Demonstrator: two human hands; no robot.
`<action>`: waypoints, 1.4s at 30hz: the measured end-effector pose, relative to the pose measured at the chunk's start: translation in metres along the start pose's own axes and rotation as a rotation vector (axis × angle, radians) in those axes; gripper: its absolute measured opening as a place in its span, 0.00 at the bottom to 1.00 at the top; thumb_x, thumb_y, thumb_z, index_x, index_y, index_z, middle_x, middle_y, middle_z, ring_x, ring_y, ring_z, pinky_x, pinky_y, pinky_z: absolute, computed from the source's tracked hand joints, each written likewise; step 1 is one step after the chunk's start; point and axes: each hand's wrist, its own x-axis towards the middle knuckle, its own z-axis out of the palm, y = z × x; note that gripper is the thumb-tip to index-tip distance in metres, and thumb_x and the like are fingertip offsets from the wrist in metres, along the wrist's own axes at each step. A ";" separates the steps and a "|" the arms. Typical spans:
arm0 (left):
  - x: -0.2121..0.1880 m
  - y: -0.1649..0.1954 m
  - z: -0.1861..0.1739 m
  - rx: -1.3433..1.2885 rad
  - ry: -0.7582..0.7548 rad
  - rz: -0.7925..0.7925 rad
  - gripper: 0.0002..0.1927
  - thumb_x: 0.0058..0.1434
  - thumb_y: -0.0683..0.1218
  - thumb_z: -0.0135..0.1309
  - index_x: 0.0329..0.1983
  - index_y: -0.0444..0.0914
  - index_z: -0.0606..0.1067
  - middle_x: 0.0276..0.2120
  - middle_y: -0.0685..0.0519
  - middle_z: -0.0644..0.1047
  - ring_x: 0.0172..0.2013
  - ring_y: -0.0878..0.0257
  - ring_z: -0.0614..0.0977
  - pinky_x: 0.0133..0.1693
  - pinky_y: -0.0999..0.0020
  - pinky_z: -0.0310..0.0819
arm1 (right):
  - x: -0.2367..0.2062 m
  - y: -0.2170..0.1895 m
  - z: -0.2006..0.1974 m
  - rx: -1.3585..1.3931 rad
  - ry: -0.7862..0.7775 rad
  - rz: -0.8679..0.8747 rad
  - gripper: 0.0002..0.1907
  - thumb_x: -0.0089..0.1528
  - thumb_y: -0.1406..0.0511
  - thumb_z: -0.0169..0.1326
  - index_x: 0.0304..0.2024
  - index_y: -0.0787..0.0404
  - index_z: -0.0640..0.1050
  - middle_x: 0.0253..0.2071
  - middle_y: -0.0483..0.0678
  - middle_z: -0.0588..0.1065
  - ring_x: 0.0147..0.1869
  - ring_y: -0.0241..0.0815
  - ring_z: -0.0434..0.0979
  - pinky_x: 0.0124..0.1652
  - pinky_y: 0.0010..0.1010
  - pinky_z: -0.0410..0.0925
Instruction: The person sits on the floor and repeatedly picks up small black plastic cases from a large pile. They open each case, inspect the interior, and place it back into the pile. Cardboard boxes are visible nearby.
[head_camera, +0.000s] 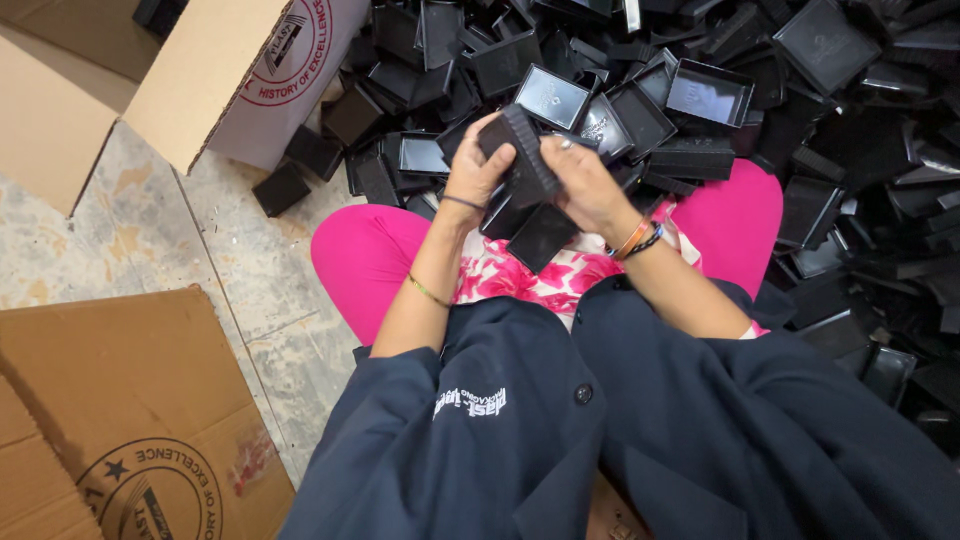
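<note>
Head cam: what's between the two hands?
A stack of black plastic trays, gripped by left hand and right hand; no gap shows in the head view.

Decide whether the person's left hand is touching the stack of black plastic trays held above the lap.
Touching. The head view shows the left hand wrapped around the stack of black plastic trays, its fingers pressed against the side.

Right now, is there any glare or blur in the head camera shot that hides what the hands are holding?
Head view: sharp overall, no motion blur on the left hand or right hand. Head view: soft overhead light puts pale glare on several tray bottoms in the black tray pile. Head view: the held stack of black trays reads dark, its ribbed edges just visible.
</note>
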 end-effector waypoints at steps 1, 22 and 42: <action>-0.003 0.003 0.000 0.022 0.062 -0.007 0.33 0.62 0.49 0.67 0.64 0.33 0.66 0.54 0.49 0.75 0.53 0.62 0.77 0.57 0.66 0.73 | -0.001 0.006 0.001 -0.034 -0.018 0.003 0.17 0.76 0.62 0.55 0.57 0.72 0.73 0.50 0.49 0.77 0.51 0.37 0.78 0.52 0.31 0.72; 0.103 0.252 -0.160 2.115 1.252 0.445 0.42 0.65 0.66 0.61 0.65 0.29 0.64 0.62 0.26 0.67 0.64 0.31 0.67 0.63 0.36 0.50 | 0.020 -0.157 -0.122 -2.095 0.004 -0.421 0.42 0.51 0.62 0.68 0.68 0.60 0.70 0.73 0.67 0.62 0.76 0.67 0.60 0.71 0.50 0.58; 0.156 -0.055 0.156 1.738 -0.883 0.422 0.33 0.38 0.48 0.69 0.51 0.41 0.76 0.48 0.48 0.77 0.54 0.49 0.75 0.54 0.44 0.60 | -0.113 -0.112 -0.137 -1.717 0.611 -0.712 0.30 0.58 0.59 0.76 0.45 0.67 0.70 0.49 0.57 0.70 0.55 0.59 0.73 0.55 0.44 0.69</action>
